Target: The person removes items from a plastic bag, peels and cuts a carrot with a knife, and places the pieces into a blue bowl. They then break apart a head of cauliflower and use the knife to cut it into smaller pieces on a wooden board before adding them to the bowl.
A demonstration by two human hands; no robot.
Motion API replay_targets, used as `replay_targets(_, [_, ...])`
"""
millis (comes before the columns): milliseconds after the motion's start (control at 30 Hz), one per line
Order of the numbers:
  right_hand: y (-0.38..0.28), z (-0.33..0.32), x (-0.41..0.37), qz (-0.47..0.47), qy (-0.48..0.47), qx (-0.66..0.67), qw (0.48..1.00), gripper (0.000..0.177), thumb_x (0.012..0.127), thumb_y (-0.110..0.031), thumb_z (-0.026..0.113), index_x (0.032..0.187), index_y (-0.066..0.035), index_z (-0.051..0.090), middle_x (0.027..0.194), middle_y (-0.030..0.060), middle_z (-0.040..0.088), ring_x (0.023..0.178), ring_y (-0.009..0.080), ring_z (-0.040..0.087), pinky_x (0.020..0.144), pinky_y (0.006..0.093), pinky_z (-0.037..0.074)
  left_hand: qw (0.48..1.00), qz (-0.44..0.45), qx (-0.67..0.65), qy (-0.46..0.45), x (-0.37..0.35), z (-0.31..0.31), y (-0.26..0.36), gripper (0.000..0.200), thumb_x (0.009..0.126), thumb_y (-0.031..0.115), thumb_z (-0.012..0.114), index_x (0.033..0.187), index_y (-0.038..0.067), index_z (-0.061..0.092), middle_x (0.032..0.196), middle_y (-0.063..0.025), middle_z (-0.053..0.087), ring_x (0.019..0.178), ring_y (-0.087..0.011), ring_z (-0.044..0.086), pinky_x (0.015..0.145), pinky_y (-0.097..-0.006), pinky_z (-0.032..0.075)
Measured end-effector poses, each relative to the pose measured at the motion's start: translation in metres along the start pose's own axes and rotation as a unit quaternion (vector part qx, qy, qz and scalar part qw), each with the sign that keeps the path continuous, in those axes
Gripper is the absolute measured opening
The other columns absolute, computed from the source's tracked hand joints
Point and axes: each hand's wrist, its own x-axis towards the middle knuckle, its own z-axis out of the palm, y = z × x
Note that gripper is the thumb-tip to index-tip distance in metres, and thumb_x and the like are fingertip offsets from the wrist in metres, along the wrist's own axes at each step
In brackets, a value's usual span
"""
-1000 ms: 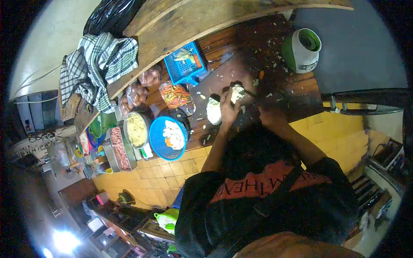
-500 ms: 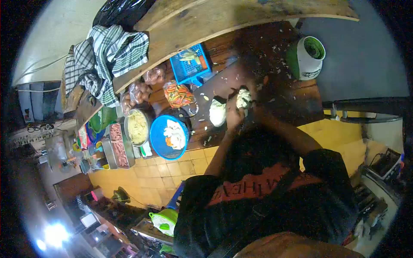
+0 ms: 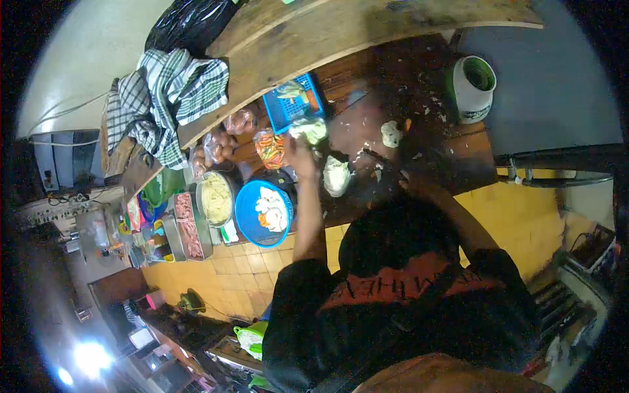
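Observation:
My left hand [image 3: 301, 159] is closed around a pale green cabbage piece [image 3: 309, 131], held up beside the blue rectangular basket [image 3: 283, 118]. My right hand [image 3: 406, 180] is low over the dark wooden table [image 3: 458, 154], closed on a dark, thin knife [image 3: 375, 156] that is dimly seen. Another cabbage piece [image 3: 337, 177] lies between my hands, nearer the left one. Farther right, a small pale piece [image 3: 391, 134] rests on the table beside an orange scrap [image 3: 407, 124]. Pale shreds are scattered around.
A blue round basket [image 3: 246, 213] holds white and orange food. Beside it are a bowl of yellow shreds [image 3: 216, 200], a metal tray of pink meat [image 3: 190, 229], and bagged chillies [image 3: 270, 149]. A white-green container [image 3: 473, 90] stands right, and cloths [image 3: 196, 82] lie on the shelf.
My left hand has moved left and away from my body, carrying a cabbage piece from the cutting area toward the rectangular basket. My right hand is now apart from it, and a small pale piece shows.

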Motion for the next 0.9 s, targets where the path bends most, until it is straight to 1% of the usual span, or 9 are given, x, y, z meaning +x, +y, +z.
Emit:
replay_targets(200, [0.054, 0.038, -0.010, -0.062, 0.174, -0.099, 0.978, 0.046, 0.091, -0.035, 0.048, 0.124, -0.002, 0.050, 0.113, 0.0258, 0.058, 0.105, 0.0413, 0.055, 0.088, 0.0490, 0.045, 1.000, 0.002, -0.012, 0.025, 0.048, 0.008, -0.020, 0.043, 0.088, 0.014, 0.061, 0.124, 0.002, 0.042, 0.103, -0.0100, 0.057, 0.085, -0.0183, 0.056, 0.075, -0.0312, 0.048])
replay_targets(267, [0.068, 0.037, -0.019, 0.014, 0.132, -0.014, 0.991, 0.048, 0.091, -0.035, 0.048, 0.126, -0.003, 0.048, 0.114, 0.0261, 0.057, 0.107, 0.0418, 0.054, 0.088, 0.0491, 0.044, 0.937, 0.200, 0.285, -0.001, 0.041, 0.011, -0.069, 0.039, 0.087, 0.017, 0.061, 0.120, 0.002, 0.046, 0.096, -0.0120, 0.058, 0.082, -0.0221, 0.057, 0.076, -0.0338, 0.047])
replay_targets(333, [0.062, 0.029, -0.030, 0.088, 0.085, 0.070, 0.990, 0.049, 0.091, -0.035, 0.049, 0.128, -0.003, 0.046, 0.115, 0.0265, 0.057, 0.109, 0.0423, 0.053, 0.089, 0.0492, 0.044, 0.938, 0.216, 0.210, -0.174, -0.002, 0.046, -0.082, 0.039, 0.085, 0.023, 0.064, 0.115, 0.002, 0.050, 0.093, -0.0155, 0.060, 0.085, -0.0273, 0.059, 0.080, -0.0369, 0.046])
replay_targets(400, [0.029, -0.003, -0.051, 0.127, 0.187, 0.143, 0.964, 0.050, 0.091, -0.034, 0.049, 0.130, -0.003, 0.043, 0.115, 0.0278, 0.056, 0.108, 0.0426, 0.053, 0.087, 0.0499, 0.044, 0.927, 0.117, 0.263, -0.239, -0.036, 0.066, -0.143, 0.038, 0.081, 0.027, 0.068, 0.106, 0.002, 0.054, 0.093, -0.0154, 0.062, 0.087, -0.0290, 0.059, 0.080, -0.0386, 0.046])
replay_targets(467, [0.045, 0.017, -0.053, 0.122, 0.210, 0.132, 0.961, 0.050, 0.091, -0.033, 0.049, 0.131, -0.003, 0.041, 0.114, 0.0282, 0.056, 0.107, 0.0428, 0.054, 0.087, 0.0499, 0.044, 0.906, 0.061, 0.365, -0.207, -0.074, 0.101, -0.104, 0.041, 0.074, 0.025, 0.073, 0.103, 0.004, 0.054, 0.094, -0.0149, 0.062, 0.088, -0.0318, 0.059, 0.080, -0.0398, 0.047])
replay_targets(600, [0.037, 0.015, -0.046, 0.160, 0.232, 0.003, 0.959, 0.052, 0.091, -0.029, 0.049, 0.134, -0.003, 0.036, 0.116, 0.0288, 0.055, 0.105, 0.0439, 0.054, 0.089, 0.0498, 0.044, 0.882, 0.134, 0.392, -0.227, -0.075, 0.102, -0.132, 0.044, 0.070, 0.018, 0.074, 0.107, 0.005, 0.054, 0.095, -0.0151, 0.061, 0.090, -0.0330, 0.058, 0.079, -0.0407, 0.047])
replay_targets(700, [0.049, 0.019, -0.039, 0.181, 0.087, 0.114, 0.973, 0.052, 0.091, -0.026, 0.050, 0.135, -0.004, 0.035, 0.122, 0.0292, 0.051, 0.108, 0.0452, 0.051, 0.091, 0.0510, 0.043, 0.888, 0.107, 0.340, -0.290, -0.064, 0.079, -0.124, 0.043, 0.070, 0.011, 0.070, 0.110, 0.007, 0.055, 0.101, -0.0178, 0.060, 0.094, -0.0367, 0.057, 0.082, -0.0419, 0.047])
replay_targets(800, [0.042, 0.033, -0.035, 0.100, 0.149, 0.095, 0.979, 0.049, 0.089, -0.020, 0.050, 0.134, -0.005, 0.037, 0.123, 0.0290, 0.050, 0.110, 0.0448, 0.051, 0.090, 0.0514, 0.043, 0.878, 0.175, 0.352, -0.274, -0.064, 0.046, -0.105, 0.041, 0.074, 0.011, 0.066, 0.113, 0.007, 0.054, 0.103, -0.0200, 0.059, 0.095, -0.0391, 0.057, 0.082, -0.0427, 0.047])
replay_targets(900, [-0.048, -0.051, -0.042, 0.078, 0.072, 0.088, 0.990, 0.047, 0.088, -0.016, 0.048, 0.132, -0.006, 0.040, 0.120, 0.0282, 0.053, 0.109, 0.0439, 0.052, 0.092, 0.0497, 0.043, 0.855, 0.090, 0.418, -0.294, -0.072, 0.022, -0.098, 0.047, 0.078, 0.012, 0.063, 0.122, 0.008, 0.049, 0.106, -0.0243, 0.056, 0.097, -0.0410, 0.055, 0.083, -0.0449, 0.047])
